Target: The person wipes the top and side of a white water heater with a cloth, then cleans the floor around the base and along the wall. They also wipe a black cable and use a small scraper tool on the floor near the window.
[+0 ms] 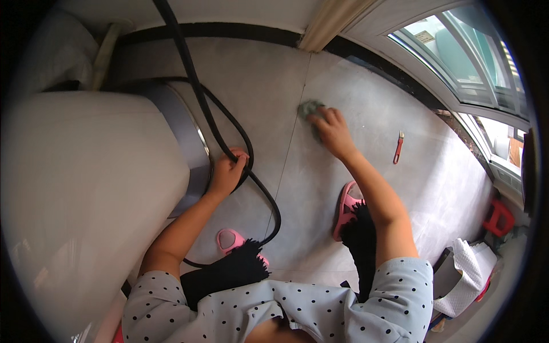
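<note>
My right hand (pixel 332 130) presses a greyish-green cloth (pixel 309 108) against the grey tile floor (pixel 274 103), beside a dark grout line. Its fingers cover part of the cloth, and hand and cloth are slightly blurred. To the left, my left hand (pixel 229 169) grips a black hose or thick cable (pixel 200 92), thumb over it. The hose comes down from the top of the view and loops across the floor toward my left foot. A small scraper (pixel 399 148) with a red handle and a metal blade lies on the floor, right of my right hand.
A large glossy white fixture (pixel 94 171) with a grey base (pixel 180 128) fills the left side. Pink sandals (pixel 345 210) are on my feet. At right stand a glazed door frame (pixel 454 55), a red plastic object (pixel 499 218) and a white quilted item (pixel 465 274). A pale pipe (pixel 105 55) rises at upper left.
</note>
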`<state>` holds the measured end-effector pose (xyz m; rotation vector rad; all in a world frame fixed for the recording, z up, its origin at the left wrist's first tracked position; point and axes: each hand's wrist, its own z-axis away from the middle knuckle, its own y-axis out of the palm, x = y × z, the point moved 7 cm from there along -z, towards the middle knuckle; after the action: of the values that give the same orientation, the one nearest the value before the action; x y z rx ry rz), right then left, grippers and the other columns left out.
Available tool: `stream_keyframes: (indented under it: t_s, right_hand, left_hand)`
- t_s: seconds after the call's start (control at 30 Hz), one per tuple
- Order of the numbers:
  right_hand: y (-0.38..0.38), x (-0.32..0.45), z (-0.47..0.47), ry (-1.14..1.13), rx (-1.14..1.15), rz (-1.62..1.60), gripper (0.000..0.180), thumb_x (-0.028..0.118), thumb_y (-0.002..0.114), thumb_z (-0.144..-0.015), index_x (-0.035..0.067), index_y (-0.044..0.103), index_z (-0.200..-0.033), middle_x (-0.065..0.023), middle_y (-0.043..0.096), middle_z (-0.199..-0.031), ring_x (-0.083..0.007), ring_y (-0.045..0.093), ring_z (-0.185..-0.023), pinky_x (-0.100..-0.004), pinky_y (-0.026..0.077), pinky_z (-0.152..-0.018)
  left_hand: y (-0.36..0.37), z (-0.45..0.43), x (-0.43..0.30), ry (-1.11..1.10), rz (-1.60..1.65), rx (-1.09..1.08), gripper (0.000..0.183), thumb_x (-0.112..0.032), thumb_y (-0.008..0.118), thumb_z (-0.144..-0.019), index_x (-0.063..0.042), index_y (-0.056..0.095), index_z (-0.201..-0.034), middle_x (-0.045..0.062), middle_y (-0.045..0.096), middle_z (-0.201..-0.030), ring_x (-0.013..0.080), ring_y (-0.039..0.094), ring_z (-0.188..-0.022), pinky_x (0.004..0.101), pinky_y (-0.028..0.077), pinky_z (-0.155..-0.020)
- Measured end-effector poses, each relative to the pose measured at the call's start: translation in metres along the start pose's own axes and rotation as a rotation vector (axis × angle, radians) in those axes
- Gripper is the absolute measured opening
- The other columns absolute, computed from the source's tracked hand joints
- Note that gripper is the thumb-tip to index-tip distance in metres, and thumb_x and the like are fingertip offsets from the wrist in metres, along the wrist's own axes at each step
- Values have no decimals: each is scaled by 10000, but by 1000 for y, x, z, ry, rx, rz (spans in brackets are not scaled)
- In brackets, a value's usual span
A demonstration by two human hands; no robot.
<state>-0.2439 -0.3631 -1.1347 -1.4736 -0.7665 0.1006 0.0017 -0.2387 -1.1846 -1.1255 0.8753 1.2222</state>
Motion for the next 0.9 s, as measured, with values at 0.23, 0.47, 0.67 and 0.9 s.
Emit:
stream_keyframes:
  t_s: [0.23,0.47,0.67,0.9]
  right_hand:
    - [62,123,-16,-219,-71,-60,387,73,490,-727,167,571,-1094,-104,523,-1061,-288,481,-895,-394,405,-758]
    - [31,-47,-49,375,-216,312,368,62,514,-700,172,589,-1043,-86,560,-990,-290,513,-835,-403,410,-665]
    - [17,16,-90,155,-359,171,455,38,548,-655,178,576,-1087,-77,542,-992,-277,508,-829,-401,407,-658]
    - [92,64,-192,178,100,356,368,116,486,-778,176,536,-1138,-48,481,-1168,-277,469,-998,-435,404,-797]
  left_hand:
    - [-1,9,5,-533,634,113,223,-54,439,-730,-59,507,-942,65,560,-871,134,507,-782,242,388,-702]
    - [-11,20,-8,-564,803,368,191,-129,504,-728,-58,490,-905,48,491,-789,186,488,-768,332,396,-787]
    - [-6,19,32,-612,777,457,66,-105,526,-775,-75,476,-805,40,464,-691,188,508,-700,406,437,-820]
    - [-3,14,32,-575,679,297,33,-84,473,-806,-56,471,-789,64,482,-634,226,552,-623,450,477,-765]
